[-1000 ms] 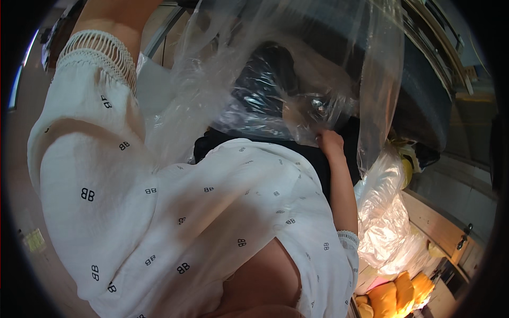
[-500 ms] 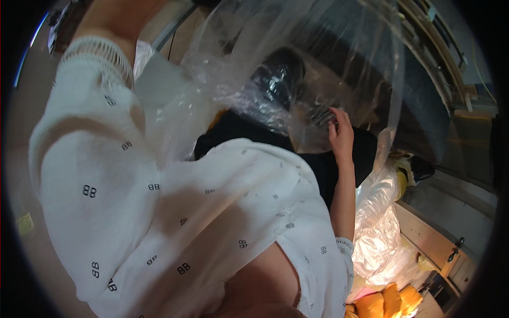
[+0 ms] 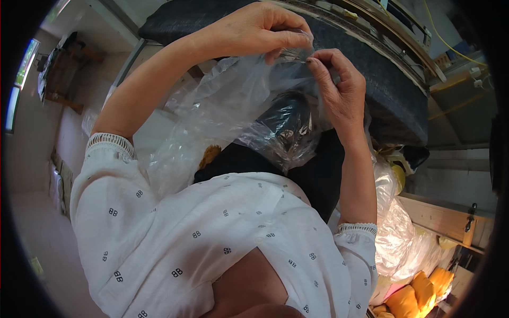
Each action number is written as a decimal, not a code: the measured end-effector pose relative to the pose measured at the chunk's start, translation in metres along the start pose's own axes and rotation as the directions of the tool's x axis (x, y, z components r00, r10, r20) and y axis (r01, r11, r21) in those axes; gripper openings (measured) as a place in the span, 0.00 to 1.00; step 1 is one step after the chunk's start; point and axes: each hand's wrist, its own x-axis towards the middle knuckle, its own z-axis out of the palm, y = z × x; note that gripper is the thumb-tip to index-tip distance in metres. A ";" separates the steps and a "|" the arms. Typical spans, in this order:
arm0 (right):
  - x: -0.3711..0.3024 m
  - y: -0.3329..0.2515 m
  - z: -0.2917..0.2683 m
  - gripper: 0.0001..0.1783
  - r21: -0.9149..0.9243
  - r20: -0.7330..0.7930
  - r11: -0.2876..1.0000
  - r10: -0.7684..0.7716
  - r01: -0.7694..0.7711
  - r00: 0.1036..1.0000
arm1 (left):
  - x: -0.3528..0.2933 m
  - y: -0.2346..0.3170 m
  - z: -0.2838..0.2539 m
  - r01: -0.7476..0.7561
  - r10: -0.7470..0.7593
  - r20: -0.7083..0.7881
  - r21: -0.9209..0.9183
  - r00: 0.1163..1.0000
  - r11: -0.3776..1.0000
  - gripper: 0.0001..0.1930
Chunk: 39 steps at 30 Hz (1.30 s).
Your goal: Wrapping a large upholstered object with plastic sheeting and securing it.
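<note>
A large clear plastic bag spreads over my lap, its top bunched together between my hands. My left hand pinches that gathered top from above. Just beside it, my right hand closes thumb against fingers on the same bunched plastic. Within or beneath the film shows a dark, glossy rounded thing; what it is, I cannot make out. The bag's lower part rests over my black trousers.
A dark padded surface curves across in front, with wooden rails behind it. More crumpled clear plastic lies at the right, near yellow-orange bundles and a wooden board. A brown fuzzy thing shows by my left thigh.
My left hand has come down into view, and my right hand has risen to meet it. The bag's top, spread wide before, is now gathered between them.
</note>
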 end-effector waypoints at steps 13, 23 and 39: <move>-0.011 0.006 0.000 0.06 0.172 0.117 0.956 0.218 -0.236 0.969 | 0.006 -0.029 0.018 -0.131 0.126 0.043 0.163 0.991 0.978 0.11; -0.036 -0.036 0.020 0.09 0.383 0.479 0.904 -0.369 0.189 0.797 | 0.001 -0.107 0.030 0.154 -0.043 -0.403 0.247 0.914 0.957 0.08; -0.313 0.095 -0.433 0.26 -0.621 -0.783 -0.343 0.292 -0.705 0.549 | -0.406 -0.155 -0.321 0.347 0.249 -0.914 0.132 -0.320 0.929 0.08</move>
